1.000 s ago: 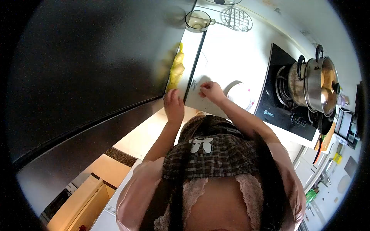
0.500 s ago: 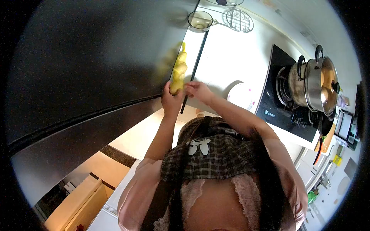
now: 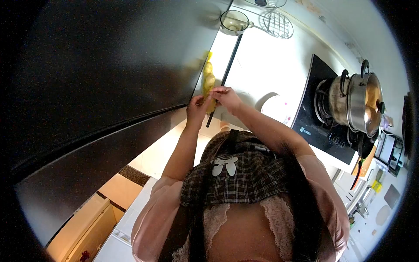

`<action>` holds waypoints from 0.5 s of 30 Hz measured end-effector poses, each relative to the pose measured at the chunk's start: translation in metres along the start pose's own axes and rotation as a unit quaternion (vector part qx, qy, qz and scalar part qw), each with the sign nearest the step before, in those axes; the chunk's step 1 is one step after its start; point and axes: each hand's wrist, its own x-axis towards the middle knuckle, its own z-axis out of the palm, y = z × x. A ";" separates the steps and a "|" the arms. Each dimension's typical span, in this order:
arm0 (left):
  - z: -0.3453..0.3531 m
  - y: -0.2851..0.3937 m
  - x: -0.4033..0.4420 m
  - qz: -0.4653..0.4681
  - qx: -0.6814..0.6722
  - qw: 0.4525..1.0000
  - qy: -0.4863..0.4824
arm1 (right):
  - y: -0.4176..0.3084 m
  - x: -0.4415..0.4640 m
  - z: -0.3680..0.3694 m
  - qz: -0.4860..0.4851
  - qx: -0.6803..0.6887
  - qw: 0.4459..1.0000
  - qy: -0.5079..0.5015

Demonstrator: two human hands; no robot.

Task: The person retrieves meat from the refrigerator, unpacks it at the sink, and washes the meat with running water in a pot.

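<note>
partly behind the right hand [image 3: 228, 99], yellow bundle [image 3: 209, 80]

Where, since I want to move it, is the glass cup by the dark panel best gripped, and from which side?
Probably by its handle, coming from the right: the glass cup stands mouth up with the handle pointing right, while the dark panel is close on its left. The wire rack lies near the handle, so go gently.

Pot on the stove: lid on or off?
On: the lid, with its black knob, covers the top of the pot.
</note>
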 end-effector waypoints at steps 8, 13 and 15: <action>0.001 0.003 0.003 -0.098 -0.189 0.977 -0.016 | 0.001 -0.013 -0.006 -0.133 -0.262 0.955 0.048; 0.001 -0.026 0.017 -0.025 -0.132 0.991 0.000 | -0.003 -0.050 -0.003 -0.164 -0.495 0.853 -0.018; 0.002 -0.022 0.019 0.026 -0.112 0.993 -0.003 | 0.006 -0.051 -0.001 -0.173 -0.540 0.822 -0.061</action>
